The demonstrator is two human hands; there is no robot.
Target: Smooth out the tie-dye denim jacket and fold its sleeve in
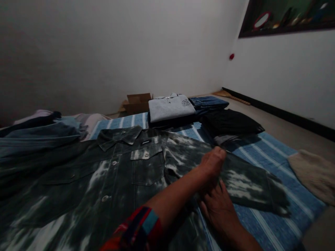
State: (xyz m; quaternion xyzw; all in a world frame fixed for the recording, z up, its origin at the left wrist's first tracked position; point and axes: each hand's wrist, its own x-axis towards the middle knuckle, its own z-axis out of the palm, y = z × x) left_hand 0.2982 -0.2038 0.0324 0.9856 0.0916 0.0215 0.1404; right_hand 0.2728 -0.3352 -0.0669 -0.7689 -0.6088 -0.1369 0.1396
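Observation:
A dark green and white tie-dyed button-up jacket [115, 188] lies spread out, front side up, with its collar at the far end and chest pockets showing. One sleeve reaches out to the right. My left hand [213, 162] crosses over from the left and is closed on the upper edge of that sleeve, around its middle. Just below, my right hand [220, 207] has its fingers bent at the sleeve's lower edge, gripping the cloth there. Part of its fingertips is hidden by my left wrist and the fabric.
Beneath is a blue and white striped sheet [272, 157]. Behind the jacket lie a folded grey shirt [171, 108], folded jeans [209, 103] and a folded black garment [231, 122]. Piled clothes [42, 130] are at left, a cardboard box [137, 103] by the wall, a beige cloth [314, 172] at right.

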